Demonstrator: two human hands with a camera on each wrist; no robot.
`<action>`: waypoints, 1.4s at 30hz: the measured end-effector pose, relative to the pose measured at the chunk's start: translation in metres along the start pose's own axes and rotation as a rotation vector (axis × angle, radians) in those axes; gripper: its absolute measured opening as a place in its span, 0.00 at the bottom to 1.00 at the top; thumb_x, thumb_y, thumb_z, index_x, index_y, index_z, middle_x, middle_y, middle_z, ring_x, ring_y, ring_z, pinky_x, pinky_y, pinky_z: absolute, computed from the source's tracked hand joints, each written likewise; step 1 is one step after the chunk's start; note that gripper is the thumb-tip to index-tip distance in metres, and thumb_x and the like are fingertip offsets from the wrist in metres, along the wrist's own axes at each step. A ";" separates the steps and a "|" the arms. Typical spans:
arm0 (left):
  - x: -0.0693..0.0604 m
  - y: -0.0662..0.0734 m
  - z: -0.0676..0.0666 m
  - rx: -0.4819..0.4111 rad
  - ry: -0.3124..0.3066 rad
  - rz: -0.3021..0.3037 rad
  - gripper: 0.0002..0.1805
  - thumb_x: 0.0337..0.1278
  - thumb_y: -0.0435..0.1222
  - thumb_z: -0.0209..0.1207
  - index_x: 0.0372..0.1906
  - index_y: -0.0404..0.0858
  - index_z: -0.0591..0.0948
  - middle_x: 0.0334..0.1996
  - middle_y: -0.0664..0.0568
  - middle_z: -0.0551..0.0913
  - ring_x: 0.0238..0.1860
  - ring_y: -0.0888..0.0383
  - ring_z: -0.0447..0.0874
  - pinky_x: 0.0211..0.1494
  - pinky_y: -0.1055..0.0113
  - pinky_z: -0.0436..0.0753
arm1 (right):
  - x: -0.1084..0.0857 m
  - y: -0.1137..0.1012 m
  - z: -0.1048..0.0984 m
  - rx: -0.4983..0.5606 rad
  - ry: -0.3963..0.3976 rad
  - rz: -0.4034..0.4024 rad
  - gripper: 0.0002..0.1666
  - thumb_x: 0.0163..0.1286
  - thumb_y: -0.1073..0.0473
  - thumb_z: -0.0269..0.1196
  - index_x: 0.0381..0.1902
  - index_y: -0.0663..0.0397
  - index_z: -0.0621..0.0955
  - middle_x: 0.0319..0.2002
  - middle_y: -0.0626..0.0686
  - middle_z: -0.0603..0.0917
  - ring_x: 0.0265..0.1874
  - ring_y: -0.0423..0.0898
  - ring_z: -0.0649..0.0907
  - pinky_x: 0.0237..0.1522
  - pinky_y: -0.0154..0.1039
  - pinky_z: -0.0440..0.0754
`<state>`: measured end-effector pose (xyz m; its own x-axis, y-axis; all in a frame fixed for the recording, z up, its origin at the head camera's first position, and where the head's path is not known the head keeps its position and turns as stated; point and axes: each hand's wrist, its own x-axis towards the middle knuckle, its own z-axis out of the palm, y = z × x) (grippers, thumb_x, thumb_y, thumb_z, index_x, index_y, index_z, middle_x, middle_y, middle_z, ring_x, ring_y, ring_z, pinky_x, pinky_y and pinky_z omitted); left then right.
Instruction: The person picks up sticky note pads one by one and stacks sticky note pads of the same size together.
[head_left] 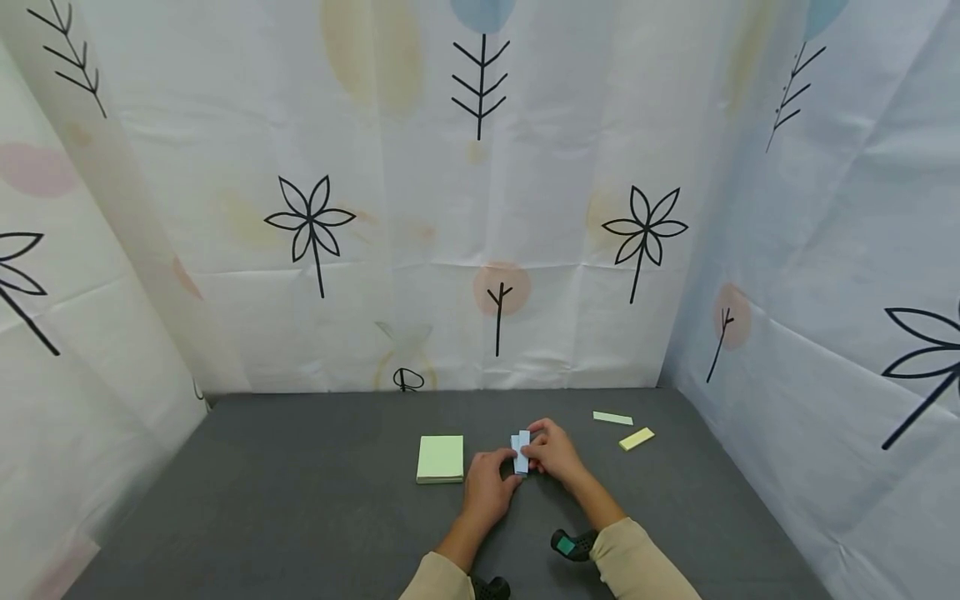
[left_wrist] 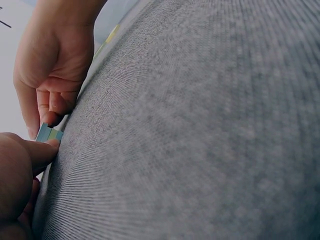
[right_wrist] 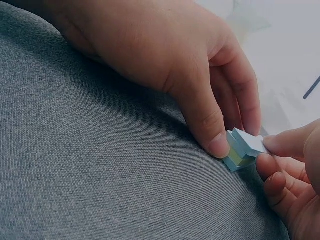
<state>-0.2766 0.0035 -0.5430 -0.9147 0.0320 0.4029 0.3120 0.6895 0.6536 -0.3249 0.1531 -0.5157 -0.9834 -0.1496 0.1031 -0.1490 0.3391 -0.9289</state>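
A small stack of narrow light blue sticky-note pads [head_left: 521, 454] is held between both hands, just above or on the grey table; the exact contact is unclear. My left hand [head_left: 487, 487] pinches its left and near side with thumb and forefinger. From the right, my right hand [head_left: 555, 454] grips it, thumb on the near end in the right wrist view and fingers behind. There, the blue strips [right_wrist: 247, 142] sit slightly askew, with a yellow-green layer [right_wrist: 236, 156] between them. Left of the hands lies a square light green sticky-note pad [head_left: 440, 458].
Beyond the right hand lie a pale green strip pad [head_left: 612, 418] and a yellow strip pad [head_left: 637, 439] on the grey table [head_left: 300, 500]. A white patterned cloth [head_left: 420, 208] hangs around the back and sides. Black wrist straps [head_left: 573, 546] show by the cream sleeves.
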 end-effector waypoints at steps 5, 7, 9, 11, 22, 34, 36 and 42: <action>0.000 0.000 0.000 -0.020 -0.006 -0.018 0.20 0.46 0.35 0.72 0.48 0.39 0.84 0.41 0.47 0.84 0.45 0.50 0.77 0.47 0.53 0.77 | 0.003 0.001 0.001 -0.024 -0.011 -0.009 0.18 0.60 0.73 0.66 0.47 0.70 0.75 0.19 0.51 0.80 0.10 0.40 0.73 0.14 0.33 0.71; 0.000 0.000 0.000 -0.034 -0.004 -0.023 0.21 0.47 0.36 0.72 0.49 0.39 0.83 0.41 0.48 0.84 0.45 0.50 0.77 0.47 0.53 0.77 | 0.004 0.002 0.002 -0.017 -0.010 -0.005 0.18 0.60 0.73 0.66 0.47 0.70 0.75 0.19 0.51 0.80 0.10 0.40 0.73 0.14 0.33 0.71; 0.000 0.000 0.000 -0.039 0.001 -0.023 0.21 0.48 0.38 0.72 0.49 0.39 0.83 0.42 0.48 0.85 0.45 0.50 0.77 0.47 0.53 0.77 | 0.005 0.001 0.002 -0.014 -0.012 -0.006 0.18 0.59 0.73 0.66 0.47 0.71 0.76 0.19 0.51 0.80 0.10 0.40 0.73 0.14 0.33 0.71; 0.000 0.000 0.000 -0.046 0.005 -0.023 0.21 0.48 0.38 0.72 0.49 0.38 0.83 0.42 0.48 0.85 0.45 0.50 0.77 0.47 0.53 0.77 | 0.005 0.001 0.002 -0.018 -0.018 -0.006 0.18 0.60 0.72 0.66 0.47 0.71 0.77 0.18 0.51 0.80 0.10 0.40 0.73 0.13 0.33 0.71; 0.000 0.002 0.000 -0.037 0.012 -0.030 0.20 0.49 0.38 0.72 0.49 0.39 0.83 0.42 0.49 0.85 0.45 0.50 0.77 0.47 0.53 0.77 | 0.006 0.001 0.002 -0.076 -0.052 0.009 0.17 0.62 0.69 0.66 0.50 0.68 0.79 0.18 0.49 0.79 0.11 0.40 0.73 0.13 0.32 0.70; -0.001 0.000 0.002 -0.020 0.031 0.001 0.21 0.49 0.39 0.72 0.50 0.42 0.84 0.42 0.50 0.85 0.45 0.51 0.77 0.47 0.53 0.78 | 0.006 0.002 0.002 -0.107 -0.066 -0.002 0.17 0.64 0.68 0.65 0.51 0.67 0.80 0.18 0.49 0.77 0.09 0.39 0.72 0.12 0.32 0.69; -0.001 -0.001 0.002 -0.017 0.030 0.001 0.21 0.48 0.39 0.72 0.50 0.42 0.84 0.42 0.49 0.85 0.44 0.51 0.77 0.47 0.53 0.78 | 0.005 0.001 0.002 -0.103 -0.070 -0.003 0.17 0.65 0.68 0.64 0.51 0.67 0.80 0.18 0.50 0.77 0.10 0.40 0.73 0.12 0.33 0.70; -0.001 -0.001 0.002 -0.015 0.032 0.004 0.20 0.48 0.39 0.72 0.50 0.41 0.85 0.41 0.49 0.85 0.44 0.51 0.77 0.46 0.54 0.78 | -0.001 -0.002 -0.002 -0.061 -0.100 -0.087 0.16 0.65 0.70 0.61 0.51 0.70 0.80 0.19 0.52 0.78 0.11 0.42 0.75 0.12 0.35 0.72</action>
<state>-0.2766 0.0045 -0.5451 -0.9046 0.0114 0.4261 0.3201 0.6783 0.6615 -0.3239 0.1543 -0.5136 -0.9517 -0.2714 0.1438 -0.2424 0.3762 -0.8943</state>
